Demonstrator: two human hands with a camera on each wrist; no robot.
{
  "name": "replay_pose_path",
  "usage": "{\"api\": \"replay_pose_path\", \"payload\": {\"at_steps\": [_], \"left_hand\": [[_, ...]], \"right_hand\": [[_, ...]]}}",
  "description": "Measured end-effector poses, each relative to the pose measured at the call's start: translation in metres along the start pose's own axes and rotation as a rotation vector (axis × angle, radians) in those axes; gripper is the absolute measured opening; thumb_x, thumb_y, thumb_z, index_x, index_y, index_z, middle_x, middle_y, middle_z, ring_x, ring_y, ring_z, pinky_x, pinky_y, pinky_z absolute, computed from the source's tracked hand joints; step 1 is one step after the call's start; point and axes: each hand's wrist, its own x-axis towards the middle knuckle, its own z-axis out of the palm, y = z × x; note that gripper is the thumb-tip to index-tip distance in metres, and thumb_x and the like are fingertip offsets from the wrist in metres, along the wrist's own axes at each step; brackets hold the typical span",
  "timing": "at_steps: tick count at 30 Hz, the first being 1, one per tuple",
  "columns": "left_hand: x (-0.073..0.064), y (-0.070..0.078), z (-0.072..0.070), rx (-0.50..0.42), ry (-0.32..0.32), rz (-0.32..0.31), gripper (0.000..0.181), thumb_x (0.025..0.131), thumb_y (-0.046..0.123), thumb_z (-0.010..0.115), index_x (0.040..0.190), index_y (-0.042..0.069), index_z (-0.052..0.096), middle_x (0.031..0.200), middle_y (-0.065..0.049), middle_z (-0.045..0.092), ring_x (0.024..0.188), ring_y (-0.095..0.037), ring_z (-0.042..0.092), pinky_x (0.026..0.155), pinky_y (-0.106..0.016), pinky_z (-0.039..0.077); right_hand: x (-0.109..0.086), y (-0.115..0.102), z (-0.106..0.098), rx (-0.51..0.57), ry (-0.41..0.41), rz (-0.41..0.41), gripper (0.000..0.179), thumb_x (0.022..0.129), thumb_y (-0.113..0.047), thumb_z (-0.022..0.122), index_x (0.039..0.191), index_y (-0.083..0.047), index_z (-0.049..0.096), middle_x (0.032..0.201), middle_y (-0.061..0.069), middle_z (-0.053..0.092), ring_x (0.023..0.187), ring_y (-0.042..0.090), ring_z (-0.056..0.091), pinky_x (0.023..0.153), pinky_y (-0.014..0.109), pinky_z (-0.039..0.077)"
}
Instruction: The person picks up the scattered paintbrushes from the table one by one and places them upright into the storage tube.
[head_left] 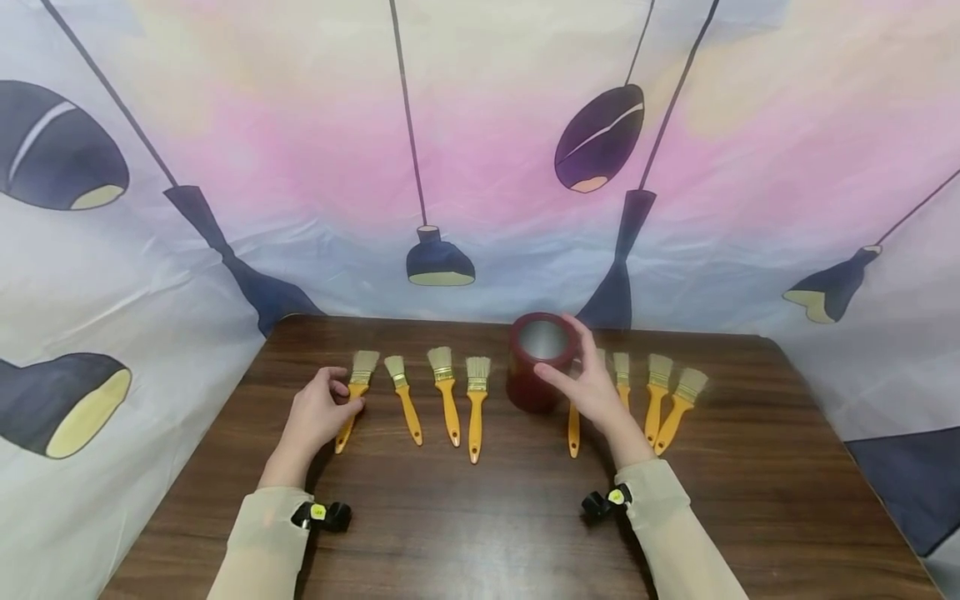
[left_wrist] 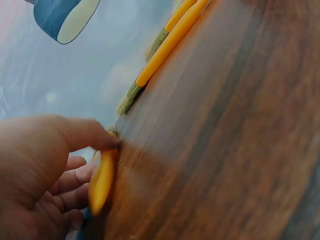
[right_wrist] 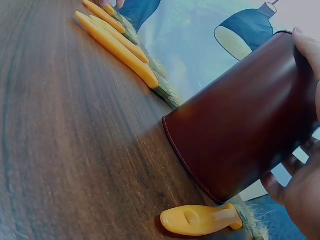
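Note:
At the left end of a row of paintbrushes, my left hand [head_left: 318, 413] pinches a paintbrush [head_left: 345, 433] by its yellow handle. The thumb lies along one side of that handle [left_wrist: 102, 182] in the left wrist view, with the fingers on the other. My right hand [head_left: 597, 390] grips a dark red cylindrical cup [head_left: 528, 385] near its rim, thumb on the near side and fingers round the right. The cup's grey inside shows from above. Another paintbrush [right_wrist: 195, 220] lies close beside the cup's base, partly hidden behind the right hand in the head view.
Between the left hand and the cup lie three paintbrushes, among them a wide one [head_left: 476, 412], bristles away from me. Several more, including one at the far right [head_left: 675, 417], lie right of the cup. A lamp-printed cloth [head_left: 487, 150] hangs behind the brown table [head_left: 450, 533].

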Motion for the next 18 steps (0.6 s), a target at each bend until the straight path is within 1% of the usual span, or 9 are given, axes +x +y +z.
{"api": "replay_pose_path", "payload": {"at_steps": [2, 4, 8, 14, 16, 18], "left_hand": [[0.0017, -0.0012, 0.0003, 0.012, 0.015, 0.020, 0.055, 0.098, 0.019, 0.081, 0.142, -0.007, 0.059, 0.110, -0.020, 0.071, 0.099, -0.039, 0.066, 0.091, -0.058, 0.051], [0.0027, -0.0017, 0.0009, 0.029, 0.034, 0.037, 0.049, 0.098, 0.018, 0.081, 0.136, -0.008, 0.064, 0.108, -0.020, 0.072, 0.101, -0.040, 0.067, 0.094, -0.060, 0.051], [0.0035, -0.0020, 0.0014, 0.062, 0.060, 0.050, 0.042, 0.098, 0.019, 0.083, 0.128, -0.009, 0.071, 0.103, -0.020, 0.074, 0.100, -0.042, 0.068, 0.095, -0.062, 0.050], [0.0018, -0.0013, 0.0004, 0.073, 0.068, 0.038, 0.038, 0.100, 0.019, 0.080, 0.126, -0.008, 0.072, 0.099, -0.017, 0.074, 0.096, -0.041, 0.068, 0.090, -0.061, 0.051], [0.0015, -0.0014, -0.0002, 0.056, 0.075, 0.034, 0.037, 0.101, 0.019, 0.078, 0.127, -0.008, 0.072, 0.099, -0.016, 0.074, 0.094, -0.039, 0.067, 0.089, -0.058, 0.051], [0.0013, -0.0012, -0.0015, 0.024, 0.088, 0.024, 0.038, 0.103, 0.020, 0.077, 0.129, -0.007, 0.071, 0.100, -0.016, 0.074, 0.092, -0.035, 0.067, 0.087, -0.053, 0.051]], "right_hand": [[-0.0003, -0.0005, -0.0007, -0.003, 0.001, 0.001, 0.091, 0.099, -0.023, 0.084, 0.171, -0.029, 0.028, 0.169, 0.010, 0.036, 0.150, 0.040, 0.043, 0.117, 0.064, 0.043], [-0.0004, -0.0007, -0.0012, -0.004, 0.000, 0.002, 0.091, 0.099, -0.023, 0.084, 0.170, -0.029, 0.028, 0.169, 0.010, 0.036, 0.150, 0.039, 0.043, 0.117, 0.064, 0.044], [0.0001, -0.0009, -0.0015, -0.005, -0.004, 0.004, 0.091, 0.099, -0.025, 0.084, 0.171, -0.030, 0.028, 0.169, 0.010, 0.036, 0.151, 0.039, 0.044, 0.117, 0.063, 0.044], [0.0004, -0.0016, -0.0011, 0.003, -0.012, 0.003, 0.092, 0.099, -0.022, 0.083, 0.171, -0.030, 0.027, 0.169, 0.009, 0.036, 0.151, 0.039, 0.043, 0.118, 0.063, 0.043], [0.0005, -0.0019, -0.0010, 0.010, -0.014, 0.002, 0.091, 0.099, -0.021, 0.083, 0.171, -0.030, 0.028, 0.170, 0.009, 0.036, 0.152, 0.039, 0.042, 0.118, 0.063, 0.043], [0.0007, -0.0023, -0.0006, 0.013, -0.016, -0.001, 0.091, 0.099, -0.020, 0.083, 0.171, -0.030, 0.028, 0.170, 0.010, 0.036, 0.153, 0.040, 0.041, 0.118, 0.064, 0.042]]}}
